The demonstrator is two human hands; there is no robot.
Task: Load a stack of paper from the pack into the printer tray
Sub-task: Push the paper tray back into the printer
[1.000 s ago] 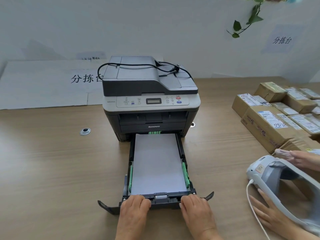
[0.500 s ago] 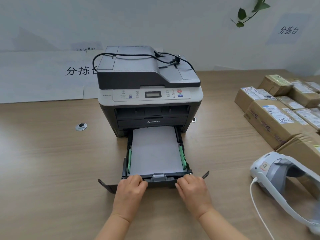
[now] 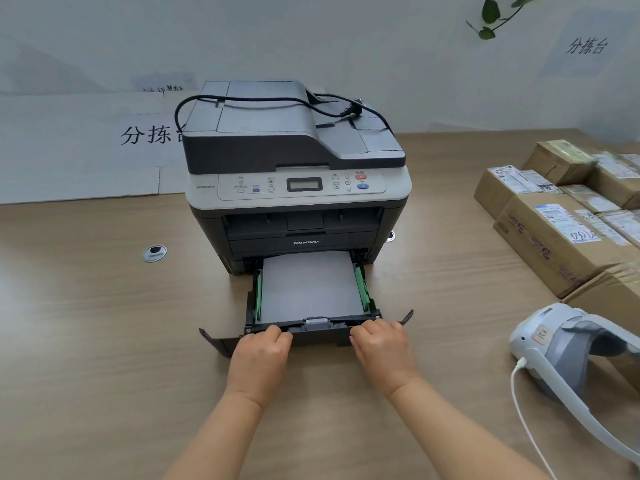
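A grey and white printer (image 3: 298, 188) stands on the wooden table with a black power cord lying on its lid. Its black paper tray (image 3: 318, 329) sticks partly out of the bottom slot. A stack of white paper (image 3: 310, 287) lies flat in the tray between green side guides. My left hand (image 3: 261, 355) grips the tray's front edge on the left. On the right of that same edge rests my right hand (image 3: 382, 349), fingers curled over it. No paper pack is in view.
Several taped cardboard parcels (image 3: 554, 223) are stacked at the right. A white and grey headset (image 3: 568, 355) with a white cable lies at the near right. A round cable grommet (image 3: 154, 253) sits in the table at the left. White boards lean on the wall behind.
The tray has slid further into the printer with both hands on its front edge, so less paper shows. Another person's hands at the headset have left the view.
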